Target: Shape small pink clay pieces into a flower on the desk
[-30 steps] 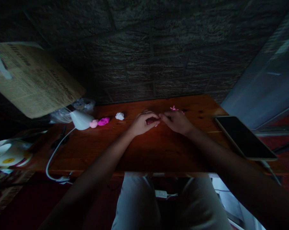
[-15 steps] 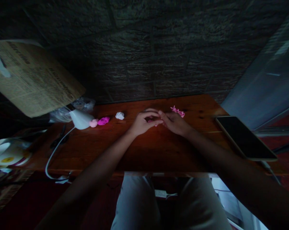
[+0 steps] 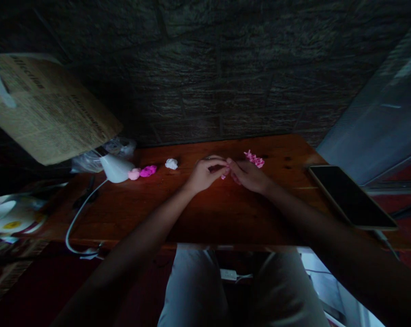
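My left hand [image 3: 202, 173] and my right hand [image 3: 249, 174] meet at the middle of a wooden table [image 3: 198, 213], fingertips pinched together on a small pink piece [image 3: 225, 174] that is mostly hidden by the fingers. A pink shaped clay piece [image 3: 255, 159] lies just behind my right hand. To the left lie a white lump [image 3: 171, 164], a magenta lump [image 3: 147, 171] and a pale pink lump [image 3: 134, 174].
A dark phone [image 3: 351, 196] lies on the table's right side. A white charger [image 3: 115, 168] with its cable [image 3: 76, 218] sits at the left, near clear plastic wrap [image 3: 118, 147]. A printed cardboard sheet [image 3: 48, 113] hangs at upper left. A brick-pattern wall stands behind.
My right hand has shifted slightly left and toward me, uncovering the pink shaped piece behind it. Both hands stay pinched together.
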Motion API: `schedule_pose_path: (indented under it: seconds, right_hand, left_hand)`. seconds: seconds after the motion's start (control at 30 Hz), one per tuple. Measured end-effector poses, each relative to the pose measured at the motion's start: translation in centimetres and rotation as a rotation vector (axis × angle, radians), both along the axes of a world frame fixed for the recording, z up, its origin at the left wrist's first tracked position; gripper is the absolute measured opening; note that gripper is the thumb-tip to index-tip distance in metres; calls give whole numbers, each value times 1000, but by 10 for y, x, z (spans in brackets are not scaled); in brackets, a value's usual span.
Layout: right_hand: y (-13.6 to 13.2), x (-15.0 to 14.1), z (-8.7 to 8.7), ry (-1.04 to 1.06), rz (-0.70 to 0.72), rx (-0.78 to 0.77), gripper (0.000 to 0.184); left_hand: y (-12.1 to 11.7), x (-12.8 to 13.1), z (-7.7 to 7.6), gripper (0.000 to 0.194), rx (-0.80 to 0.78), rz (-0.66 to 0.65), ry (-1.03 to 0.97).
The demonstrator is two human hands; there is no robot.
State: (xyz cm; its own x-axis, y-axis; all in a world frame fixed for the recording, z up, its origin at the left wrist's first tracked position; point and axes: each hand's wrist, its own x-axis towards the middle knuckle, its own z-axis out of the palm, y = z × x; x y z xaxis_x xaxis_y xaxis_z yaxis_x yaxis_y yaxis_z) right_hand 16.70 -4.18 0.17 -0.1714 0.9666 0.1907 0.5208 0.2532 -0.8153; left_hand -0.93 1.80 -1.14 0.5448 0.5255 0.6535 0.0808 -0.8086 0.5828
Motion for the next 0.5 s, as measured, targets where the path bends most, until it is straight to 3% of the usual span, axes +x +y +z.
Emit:
schedule_pose_path:
  seconds: [0.3,0.5]
  right_hand:
    - [-3,0,5,-43,-14,23,63]
    - [-4,0,3,-115,2,123,57]
  left_hand:
    - [-7,-3,9,14,28,79,158]
    - [-6,-4,9,14,26,82,172]
